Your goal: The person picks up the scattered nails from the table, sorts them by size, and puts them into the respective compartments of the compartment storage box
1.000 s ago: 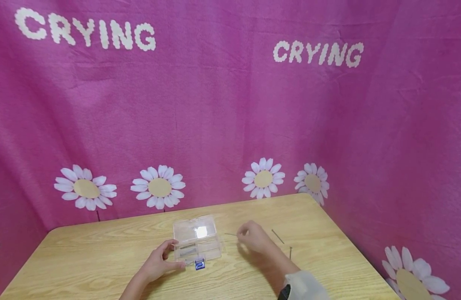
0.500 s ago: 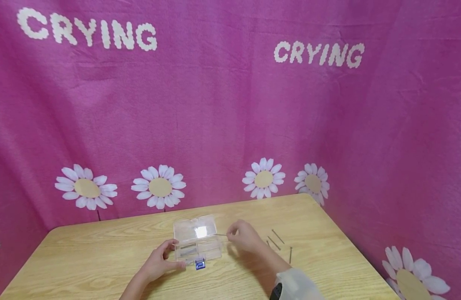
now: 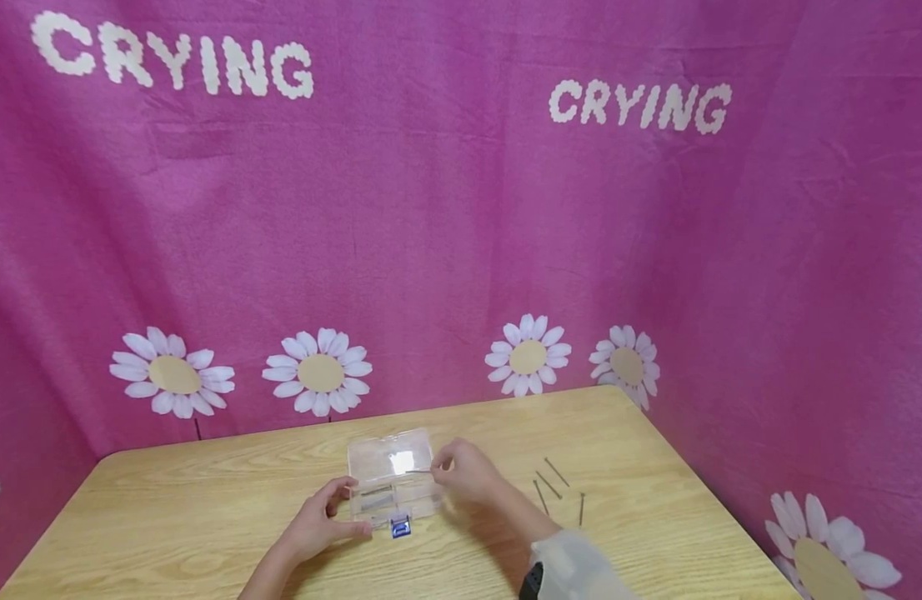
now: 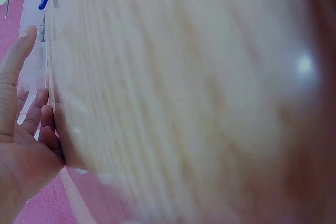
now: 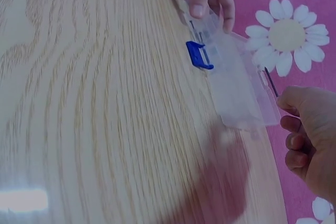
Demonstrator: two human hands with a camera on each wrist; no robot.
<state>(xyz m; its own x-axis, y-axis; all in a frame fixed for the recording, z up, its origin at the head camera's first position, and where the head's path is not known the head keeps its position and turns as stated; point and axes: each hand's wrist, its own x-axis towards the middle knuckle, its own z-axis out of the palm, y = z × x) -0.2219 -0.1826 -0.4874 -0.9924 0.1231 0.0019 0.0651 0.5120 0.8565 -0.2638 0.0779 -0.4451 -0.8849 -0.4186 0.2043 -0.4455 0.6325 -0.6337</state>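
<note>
A clear plastic box (image 3: 418,505) with compartments and a blue latch (image 3: 400,527) lies with its lid (image 3: 371,458) raised at the back. My left hand (image 3: 314,523) holds its left end, thumb at the front corner and fingers round the far side. Some nails (image 3: 377,500) lie in the left compartments. My right hand (image 3: 468,477) pinches a thin dark nail (image 5: 271,81) between thumb and index finger. That nail is above the box's right part, its tip pointing left and overlapping the lid in the head view.
Several loose nails (image 3: 557,472) lie on the wooden table (image 3: 228,492) to the right of my right hand. A pink curtain with daisies (image 3: 320,374) hangs behind the table and along its sides.
My right hand has moved left with the nail, from over the table to the box's right side. Loose nails behind it have come into view. The left hand and box stay put.
</note>
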